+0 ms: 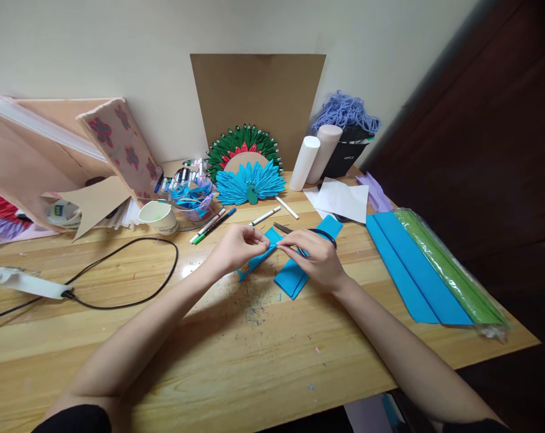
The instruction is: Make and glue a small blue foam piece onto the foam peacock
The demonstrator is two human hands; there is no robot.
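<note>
My left hand (241, 249) and my right hand (316, 257) meet over the table, thumbs and fingertips pinched on a small piece of blue crepe paper (273, 245) between them. Its exact shape is too small to tell. Just under my left fingers lies a narrow blue paper strip (255, 262). A folded blue paper piece (291, 281) rests beneath my right hand, partly covered by it. Scissors (282, 228) lie behind my right hand, blades pointing left and dark handles partly hidden. Farther back stands a blue paper peacock fan (249, 183) with a green body.
Markers (213, 226) and a paper cup (158, 218) stand back left, near a basket of blue scraps (193, 198). A glue gun (26, 282) with a looped cord lies left. Blue sheets (414, 264) and wrapped green paper (447, 264) lie right. White rolls (305, 163) stand behind.
</note>
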